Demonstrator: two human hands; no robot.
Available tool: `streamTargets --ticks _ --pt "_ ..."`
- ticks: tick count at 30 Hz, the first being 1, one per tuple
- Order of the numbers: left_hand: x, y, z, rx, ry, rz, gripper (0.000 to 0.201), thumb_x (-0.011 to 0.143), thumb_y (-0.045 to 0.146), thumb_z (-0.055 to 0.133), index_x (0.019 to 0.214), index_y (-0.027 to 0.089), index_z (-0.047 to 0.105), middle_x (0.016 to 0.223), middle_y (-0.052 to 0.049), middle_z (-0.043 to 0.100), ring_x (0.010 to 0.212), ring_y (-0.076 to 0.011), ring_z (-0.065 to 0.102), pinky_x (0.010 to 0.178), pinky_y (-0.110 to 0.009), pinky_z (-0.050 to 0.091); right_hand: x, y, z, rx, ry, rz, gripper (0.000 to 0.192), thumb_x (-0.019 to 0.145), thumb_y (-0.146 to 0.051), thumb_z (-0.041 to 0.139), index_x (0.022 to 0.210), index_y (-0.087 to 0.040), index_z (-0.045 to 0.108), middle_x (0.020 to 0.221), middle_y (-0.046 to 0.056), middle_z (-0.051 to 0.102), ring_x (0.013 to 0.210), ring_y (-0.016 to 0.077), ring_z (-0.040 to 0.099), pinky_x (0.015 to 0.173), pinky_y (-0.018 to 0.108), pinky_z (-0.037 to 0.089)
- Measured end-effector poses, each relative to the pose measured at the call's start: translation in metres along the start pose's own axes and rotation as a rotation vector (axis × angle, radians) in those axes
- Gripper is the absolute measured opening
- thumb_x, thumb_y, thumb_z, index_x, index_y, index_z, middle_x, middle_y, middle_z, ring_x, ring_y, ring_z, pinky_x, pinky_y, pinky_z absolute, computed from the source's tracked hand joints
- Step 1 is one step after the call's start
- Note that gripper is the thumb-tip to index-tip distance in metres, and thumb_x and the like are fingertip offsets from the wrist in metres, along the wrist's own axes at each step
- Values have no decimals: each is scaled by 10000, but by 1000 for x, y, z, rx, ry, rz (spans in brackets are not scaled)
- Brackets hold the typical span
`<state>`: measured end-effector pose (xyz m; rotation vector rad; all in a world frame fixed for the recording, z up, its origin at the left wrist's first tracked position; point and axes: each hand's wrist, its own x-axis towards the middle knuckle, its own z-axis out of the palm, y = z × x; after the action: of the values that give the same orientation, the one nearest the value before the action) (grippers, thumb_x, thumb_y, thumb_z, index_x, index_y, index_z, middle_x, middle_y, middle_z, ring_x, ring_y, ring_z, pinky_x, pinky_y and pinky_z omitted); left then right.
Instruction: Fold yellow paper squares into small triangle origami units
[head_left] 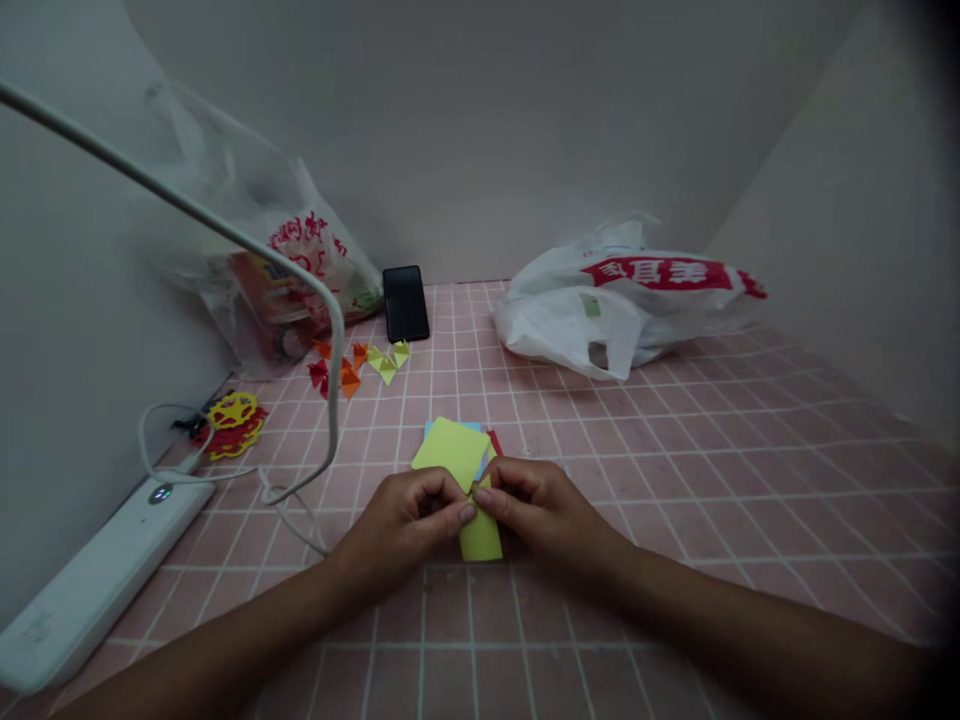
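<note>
My left hand (424, 515) and my right hand (544, 505) meet at the middle of the table, thumbs and index fingers pinched on a folded yellow paper (481, 540). Its lower part hangs below my fingertips, while the fingers cover its upper part. Just behind lies a flat yellow sheet (446, 448) with rounded corners. Edges of a light blue sheet and a red sheet (494, 443) stick out from under it. Farther back and left are small folded paper shapes, some yellow (387, 364), some orange (350, 379) and red (319, 376).
A black phone (406, 303) lies near the wall, between a filled plastic bag (307, 260) and a white bag (570, 320). On the left are a white power strip (105, 570), red and yellow cut-outs (232, 425) and a looping white cable (337, 380) on the pink tiled tabletop (675, 460).
</note>
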<state>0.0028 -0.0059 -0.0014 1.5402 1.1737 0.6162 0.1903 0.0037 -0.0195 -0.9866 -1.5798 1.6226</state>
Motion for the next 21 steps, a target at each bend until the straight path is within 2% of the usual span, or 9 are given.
streamTargets --ticks 3,8,10,12,15,17,19,21 --pt "-1 -1 0 -5 10 -5 254 831 344 602 663 165 535 602 42 465 574 -104 385 527 -215 292 -2 -2 2 19 50 14 311 855 -367 589 643 -174 467 625 -35 435 577 98 377 527 240 285" --pt "-2 -1 0 -146 -20 18 280 886 400 523 721 175 523 602 37 501 548 -107 448 523 -217 350 -1 -2 5 339 50 192 341 795 -456 664 700 -185 482 588 -50 483 486 82 430 460 214 317" --pt "-2 -1 -1 -131 36 61 214 902 364 500 814 177 556 633 31 529 561 -116 498 548 -231 392 1 -1 4 440 64 255 344 764 -472 697 735 -182 514 571 -53 511 435 71 431 417 200 305" --pt "-2 -1 -2 -29 125 153 111 866 288 557 892 183 583 726 9 574 626 -129 541 596 -245 424 3 0 3 484 70 272 342 752 -468 715 746 -176 538 557 -53 525 404 60 422 386 189 277" --pt "-3 1 -3 99 179 273 52 831 220 603 872 187 606 811 -21 612 699 -143 567 646 -256 443 3 0 3 485 64 277 343 760 -475 712 748 -171 553 532 -55 523 383 55 421 369 183 253" --pt "-5 3 -2 35 183 236 85 870 258 565 888 185 604 789 -20 620 671 -139 575 635 -255 451 1 0 4 456 88 273 354 762 -487 709 734 -176 543 513 -60 517 374 57 419 368 182 253" --pt "-5 4 0 -65 168 121 157 892 320 538 899 176 601 748 -9 618 629 -131 568 600 -247 445 1 1 5 421 110 258 368 758 -493 714 710 -181 526 500 -63 510 381 62 426 374 184 271" --pt "-4 3 1 -94 105 30 202 865 353 569 824 160 611 692 -1 602 612 -127 547 574 -235 423 1 2 6 408 95 232 379 740 -491 733 696 -174 530 535 -52 527 432 71 464 413 191 329"
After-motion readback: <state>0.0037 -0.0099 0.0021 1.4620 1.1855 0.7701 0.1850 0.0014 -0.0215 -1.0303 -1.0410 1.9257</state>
